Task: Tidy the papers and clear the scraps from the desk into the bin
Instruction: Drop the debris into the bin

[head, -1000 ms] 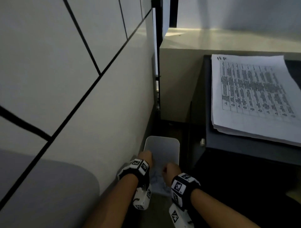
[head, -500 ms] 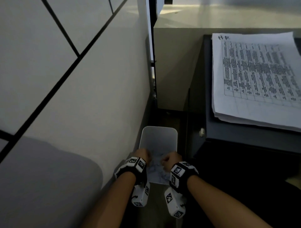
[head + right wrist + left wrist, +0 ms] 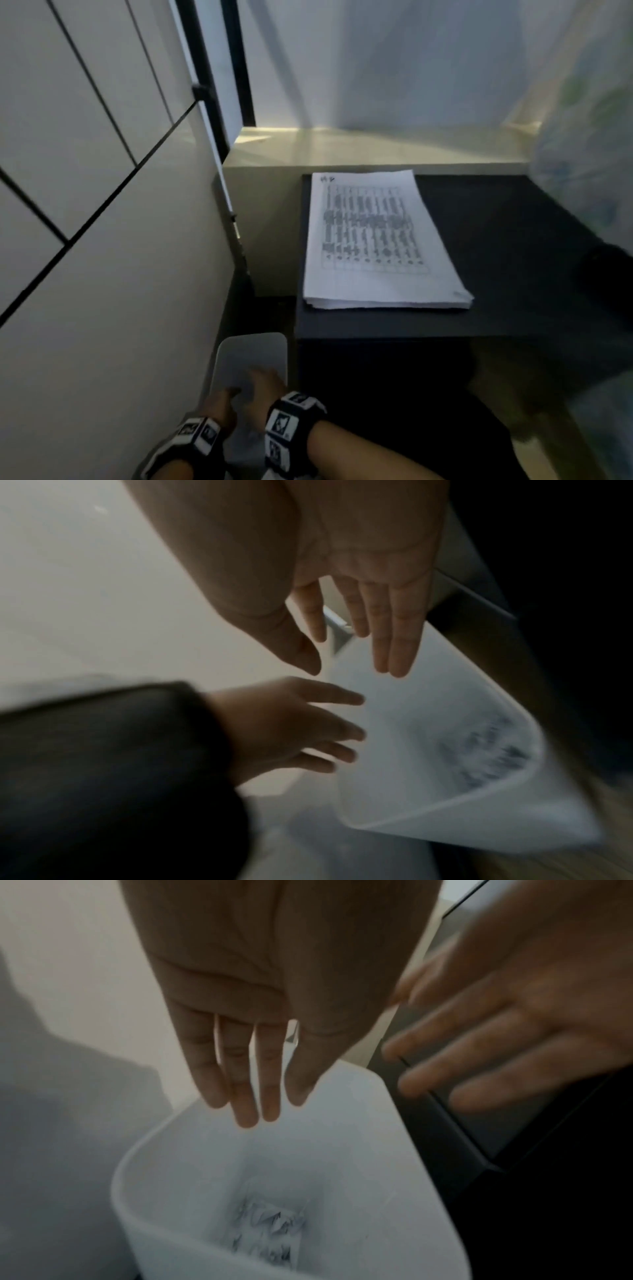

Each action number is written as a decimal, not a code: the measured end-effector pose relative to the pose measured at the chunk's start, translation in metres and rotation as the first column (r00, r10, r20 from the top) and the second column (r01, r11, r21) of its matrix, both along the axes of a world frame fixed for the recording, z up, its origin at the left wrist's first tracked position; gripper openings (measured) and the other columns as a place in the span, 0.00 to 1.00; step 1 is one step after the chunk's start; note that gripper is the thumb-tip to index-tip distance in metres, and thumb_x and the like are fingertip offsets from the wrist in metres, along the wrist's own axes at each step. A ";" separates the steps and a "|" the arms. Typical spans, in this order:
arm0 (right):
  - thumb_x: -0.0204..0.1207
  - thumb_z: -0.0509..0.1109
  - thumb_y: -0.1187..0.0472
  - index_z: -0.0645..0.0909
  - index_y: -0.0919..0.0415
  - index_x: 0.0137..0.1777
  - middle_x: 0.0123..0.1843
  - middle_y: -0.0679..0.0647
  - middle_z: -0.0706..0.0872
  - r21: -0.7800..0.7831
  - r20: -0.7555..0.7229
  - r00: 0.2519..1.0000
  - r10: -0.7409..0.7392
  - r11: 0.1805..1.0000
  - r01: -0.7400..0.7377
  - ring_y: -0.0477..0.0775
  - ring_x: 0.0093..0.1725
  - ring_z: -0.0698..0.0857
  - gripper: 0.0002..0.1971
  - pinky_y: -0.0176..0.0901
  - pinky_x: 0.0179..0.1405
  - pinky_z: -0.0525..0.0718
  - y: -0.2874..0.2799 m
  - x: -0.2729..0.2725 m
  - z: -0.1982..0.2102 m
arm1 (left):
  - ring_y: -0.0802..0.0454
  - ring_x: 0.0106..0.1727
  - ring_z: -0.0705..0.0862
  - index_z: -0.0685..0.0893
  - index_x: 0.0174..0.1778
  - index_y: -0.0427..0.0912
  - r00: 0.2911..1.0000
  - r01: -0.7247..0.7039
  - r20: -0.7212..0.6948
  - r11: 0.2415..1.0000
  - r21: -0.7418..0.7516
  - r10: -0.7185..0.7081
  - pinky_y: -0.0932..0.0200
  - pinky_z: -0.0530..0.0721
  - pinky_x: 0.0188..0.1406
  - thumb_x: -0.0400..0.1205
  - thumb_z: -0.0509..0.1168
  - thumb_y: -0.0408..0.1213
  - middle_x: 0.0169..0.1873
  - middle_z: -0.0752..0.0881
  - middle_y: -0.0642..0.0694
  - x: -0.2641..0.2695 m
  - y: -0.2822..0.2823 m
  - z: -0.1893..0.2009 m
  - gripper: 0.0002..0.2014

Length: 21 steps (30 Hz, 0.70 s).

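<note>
A white bin (image 3: pixel 253 339) stands on the floor between the wall and the dark desk (image 3: pixel 513 257). Torn paper scraps (image 3: pixel 270 1229) lie at its bottom, blurred in the right wrist view as scraps (image 3: pixel 493 753). My left hand (image 3: pixel 263 1110) hangs over the bin's rim with straight fingers and holds nothing. My right hand (image 3: pixel 352 666) hovers beside it over the bin, fingers spread and empty. In the head view, the left hand (image 3: pixel 222 402) and right hand (image 3: pixel 263 380) are low over the bin. A squared stack of printed papers (image 3: pixel 373 240) lies on the desk.
A white tiled wall (image 3: pixel 102 240) runs close along the left of the bin. Behind the desk is a beige ledge (image 3: pixel 376 150) and a black post (image 3: pixel 239 68). A dark blurred object (image 3: pixel 606 274) sits at the desk's right edge, under patterned fabric (image 3: pixel 589 137).
Both hands were curled low inside the bin; now they are open with straight fingers, above the rim. The head view has lifted, so the whole paper stack and desk show.
</note>
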State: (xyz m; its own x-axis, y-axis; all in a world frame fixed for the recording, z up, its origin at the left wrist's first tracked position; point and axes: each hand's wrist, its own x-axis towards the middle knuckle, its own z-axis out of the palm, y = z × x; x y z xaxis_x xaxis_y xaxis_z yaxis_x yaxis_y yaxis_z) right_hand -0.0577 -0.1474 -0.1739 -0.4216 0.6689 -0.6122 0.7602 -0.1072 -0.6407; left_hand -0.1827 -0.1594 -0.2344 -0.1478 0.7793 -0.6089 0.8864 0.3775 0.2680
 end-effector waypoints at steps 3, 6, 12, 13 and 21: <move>0.80 0.61 0.60 0.64 0.64 0.77 0.77 0.66 0.70 0.061 -0.098 0.995 0.001 0.998 0.005 0.66 0.75 0.70 0.26 0.54 0.76 0.69 -0.007 0.012 0.045 | 0.47 0.77 0.72 0.59 0.81 0.44 1.000 -0.029 -0.002 0.999 0.017 0.029 0.57 0.70 0.76 0.85 0.53 0.40 0.78 0.69 0.41 0.003 0.006 0.020 0.26; 0.79 0.60 0.70 0.68 0.76 0.72 0.70 0.74 0.74 0.110 -0.307 0.951 -0.020 0.992 0.057 0.62 0.68 0.78 0.21 0.29 0.59 0.77 -0.016 0.044 0.088 | 0.45 0.73 0.76 0.61 0.79 0.41 0.998 -0.002 -0.063 0.994 0.109 0.009 0.58 0.74 0.71 0.82 0.58 0.43 0.74 0.74 0.37 0.007 0.017 0.055 0.29; 0.81 0.60 0.66 0.75 0.64 0.71 0.65 0.71 0.82 0.108 -0.523 0.848 -0.084 0.981 0.163 0.42 0.36 0.87 0.18 0.29 0.41 0.83 -0.015 0.133 0.139 | 0.33 0.62 0.83 0.78 0.68 0.32 0.998 -0.026 -0.035 0.850 0.527 0.052 0.46 0.78 0.64 0.76 0.67 0.28 0.60 0.84 0.28 0.046 0.047 0.153 0.23; 0.81 0.60 0.67 0.75 0.66 0.70 0.66 0.71 0.81 0.118 -0.526 0.846 -0.084 0.978 0.170 0.38 0.33 0.84 0.18 0.27 0.38 0.82 -0.016 0.153 0.150 | 0.31 0.62 0.82 0.78 0.67 0.30 0.999 -0.008 -0.038 0.804 0.595 0.038 0.45 0.78 0.65 0.75 0.67 0.25 0.59 0.83 0.26 0.059 0.052 0.170 0.23; 0.78 0.64 0.65 0.77 0.62 0.70 0.69 0.60 0.82 0.552 -0.175 0.936 -0.306 0.757 0.350 0.56 0.68 0.81 0.19 0.46 0.74 0.74 0.004 0.322 0.188 | 0.41 0.71 0.76 0.79 0.69 0.39 0.894 0.381 -0.149 0.543 0.748 -0.422 0.50 0.72 0.73 0.81 0.61 0.31 0.68 0.79 0.39 0.208 0.060 0.235 0.19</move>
State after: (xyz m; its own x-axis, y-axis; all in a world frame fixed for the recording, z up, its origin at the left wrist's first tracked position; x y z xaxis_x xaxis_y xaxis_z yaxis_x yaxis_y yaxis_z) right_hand 0.2639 -0.1437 0.0139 -0.1381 0.9888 -0.0560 0.6970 0.0569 -0.7148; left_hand 0.0249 -0.0991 0.0010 0.3077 0.9276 0.2117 0.8734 -0.3636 0.3239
